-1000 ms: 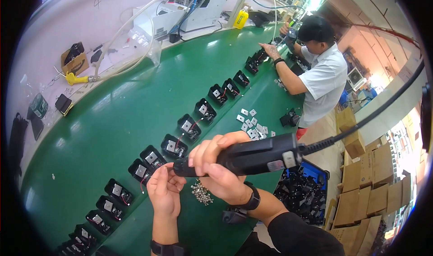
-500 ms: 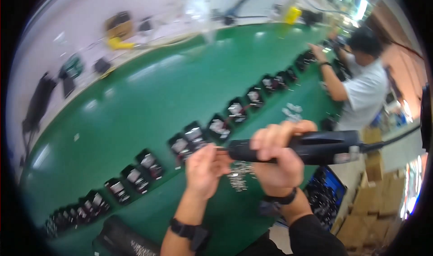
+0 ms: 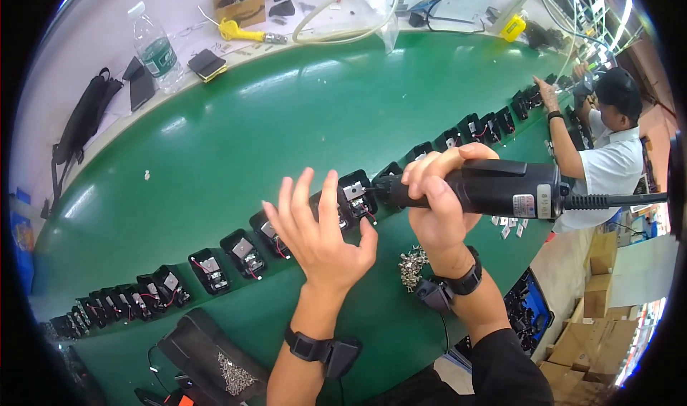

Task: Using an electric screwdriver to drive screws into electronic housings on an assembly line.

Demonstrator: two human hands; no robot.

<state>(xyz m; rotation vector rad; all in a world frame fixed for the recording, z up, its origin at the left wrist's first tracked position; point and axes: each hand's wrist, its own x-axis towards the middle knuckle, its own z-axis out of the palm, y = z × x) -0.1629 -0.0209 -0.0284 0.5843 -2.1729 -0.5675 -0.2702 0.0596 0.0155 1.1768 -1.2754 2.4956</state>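
L hand [image 3: 325, 241] has come off elec. screwdriver [image 3: 508, 188], spread wide & empty; R hand [image 3: 441, 213] wraps it, tip pointing L to black case [image 3: 358, 200] nr. L thumb.

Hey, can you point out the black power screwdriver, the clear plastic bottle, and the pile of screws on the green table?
Black power screwdriver [image 3: 499, 188]: head view, on its casing.
Clear plastic bottle [image 3: 159, 55]: head view, on its label.
Pile of screws [image 3: 411, 266]: head view, mid-heap.
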